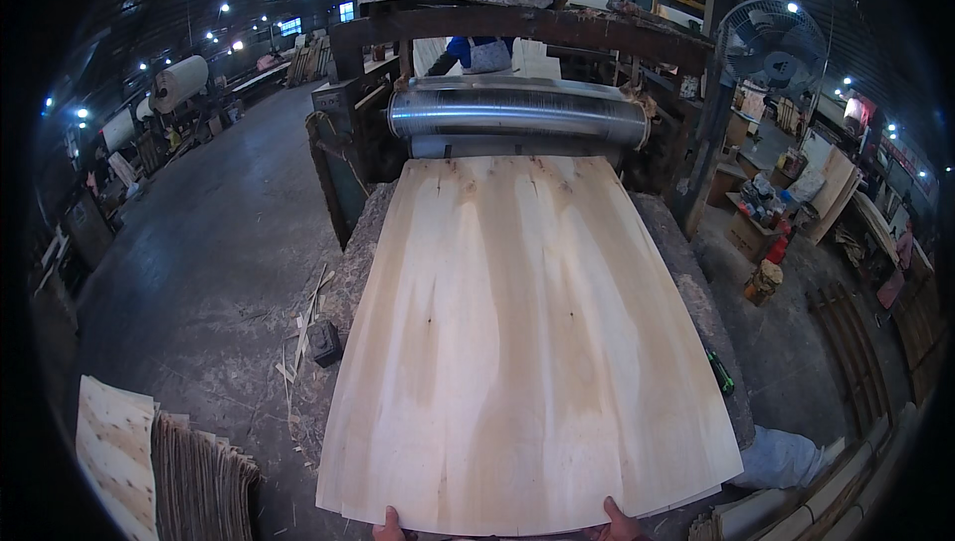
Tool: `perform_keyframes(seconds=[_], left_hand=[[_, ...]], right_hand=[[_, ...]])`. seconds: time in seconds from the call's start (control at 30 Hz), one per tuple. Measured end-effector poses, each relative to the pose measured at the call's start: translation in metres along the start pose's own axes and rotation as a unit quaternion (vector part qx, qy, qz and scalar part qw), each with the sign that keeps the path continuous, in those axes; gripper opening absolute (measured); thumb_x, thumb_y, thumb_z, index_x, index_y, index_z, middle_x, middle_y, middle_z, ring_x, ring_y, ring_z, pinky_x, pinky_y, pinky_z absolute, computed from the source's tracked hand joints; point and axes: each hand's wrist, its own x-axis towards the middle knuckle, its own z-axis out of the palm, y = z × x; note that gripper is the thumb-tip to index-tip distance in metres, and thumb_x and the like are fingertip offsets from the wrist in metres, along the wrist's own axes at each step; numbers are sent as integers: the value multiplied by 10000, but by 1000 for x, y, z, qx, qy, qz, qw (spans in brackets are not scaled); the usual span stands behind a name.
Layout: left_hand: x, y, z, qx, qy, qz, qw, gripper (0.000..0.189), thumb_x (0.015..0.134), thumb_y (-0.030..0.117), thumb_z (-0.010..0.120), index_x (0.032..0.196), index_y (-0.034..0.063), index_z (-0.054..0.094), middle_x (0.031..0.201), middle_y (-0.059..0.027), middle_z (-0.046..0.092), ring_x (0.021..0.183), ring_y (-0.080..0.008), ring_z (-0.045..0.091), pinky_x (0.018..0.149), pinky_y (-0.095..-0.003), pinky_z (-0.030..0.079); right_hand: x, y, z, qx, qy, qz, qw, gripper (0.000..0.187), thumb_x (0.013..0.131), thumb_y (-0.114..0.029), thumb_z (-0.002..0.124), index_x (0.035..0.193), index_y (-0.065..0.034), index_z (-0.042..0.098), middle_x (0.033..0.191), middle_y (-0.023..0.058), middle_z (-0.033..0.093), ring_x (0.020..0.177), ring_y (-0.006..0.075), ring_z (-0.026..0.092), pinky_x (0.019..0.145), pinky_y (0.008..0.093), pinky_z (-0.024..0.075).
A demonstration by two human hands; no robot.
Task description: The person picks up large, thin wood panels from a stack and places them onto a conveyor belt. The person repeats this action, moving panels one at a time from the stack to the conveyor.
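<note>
A broad wood veneer sheet (522, 332) lies before me on a worn table, its far edge close to the metal rollers (518, 112) of a roller machine. At least one more sheet shows beneath it at the near corners. My left hand (389, 526) grips the near edge, left of the middle, thumb on top. Farther right, my right hand (618, 522) holds the same edge with its thumb on top. The fingers of both hands are hidden under the sheet or cut off by the picture's rim. Whether the far edge touches the rollers, I cannot tell.
A green-handled cutter (720, 372) lies at the table's right side, a dark block (325, 343) at its left. Veneer stacks (205, 481) stand lower left. Behind the machine is a co-worker (481, 55) in blue. A large fan (772, 45) and a cardboard box (748, 231) are right.
</note>
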Motion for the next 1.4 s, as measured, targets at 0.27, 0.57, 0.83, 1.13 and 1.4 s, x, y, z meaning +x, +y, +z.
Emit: perform_keyframes(seconds=[0.27, 0.57, 0.83, 1.13, 1.4], left_hand=[[-4, 2, 2, -5, -6, -1, 1000, 394, 923, 403, 582, 667, 112, 509, 475, 21, 367, 372, -115, 314, 357, -309, 237], [-1, 1, 1, -14, 5, -11, 1000, 379, 921, 397, 589, 683, 113, 514, 484, 24, 371, 377, -111, 320, 358, -299, 250], [-7, 4, 7, -15, 18, 3, 1000, 321, 910, 380, 611, 752, 104, 566, 521, 26, 423, 395, -104, 353, 364, -290, 279], [-18, 19, 9, -48, -8, 39, 998, 362, 913, 422, 586, 853, 66, 599, 651, -26, 583, 478, -136, 511, 398, -279, 372], [5, 21, 0, -224, -127, -46, 965, 512, 928, 417, 559, 1305, 80, 481, 1239, -81, 578, 1106, -268, 572, 915, -475, 489]], right_hand=[[2, 2, -3, 4, -11, -3, 1000, 440, 913, -395, 603, 1224, -88, 558, 1096, 66, 658, 960, 225, 616, 771, 370, 513], [-3, 1, 6, 8, 8, -5, 1000, 453, 905, -381, 619, 1235, -78, 548, 1131, 73, 646, 999, 237, 611, 846, 393, 500], [-5, 1, 8, 7, 18, -17, 1000, 464, 905, -383, 621, 1247, -83, 534, 1133, 76, 641, 989, 233, 605, 796, 391, 500], [-14, -2, 19, 4, 29, -30, 999, 450, 908, -372, 618, 1245, -87, 535, 1107, 74, 641, 976, 229, 600, 805, 398, 492], [-28, -12, 30, 10, 5, -34, 999, 347, 978, -254, 497, 1279, -89, 447, 1209, 107, 564, 1100, 293, 562, 890, 470, 511]])
